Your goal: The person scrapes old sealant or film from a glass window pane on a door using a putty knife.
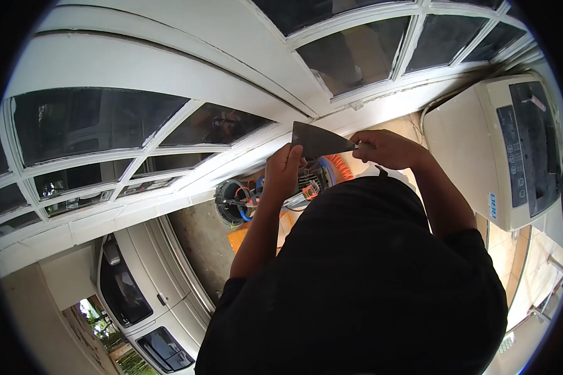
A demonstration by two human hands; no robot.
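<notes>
A putty knife (319, 140) with a wide, dark triangular blade is held in front of my chest, its broad edge toward the left. My right hand (391, 149) is closed around the handle end, which my fingers partly cover. At the other end, my left hand (283, 170) grips the lower corner of the blade, thumb laid against it. Just beyond the blade are the white-framed window panes (216, 125) and the white wall below them.
A black bucket (230, 201) with tools and cables stands on the floor below my left forearm, near an orange coiled hose (339, 167). On the right is a washing machine (481, 144). A silver vehicle (162, 275) is parked at lower left.
</notes>
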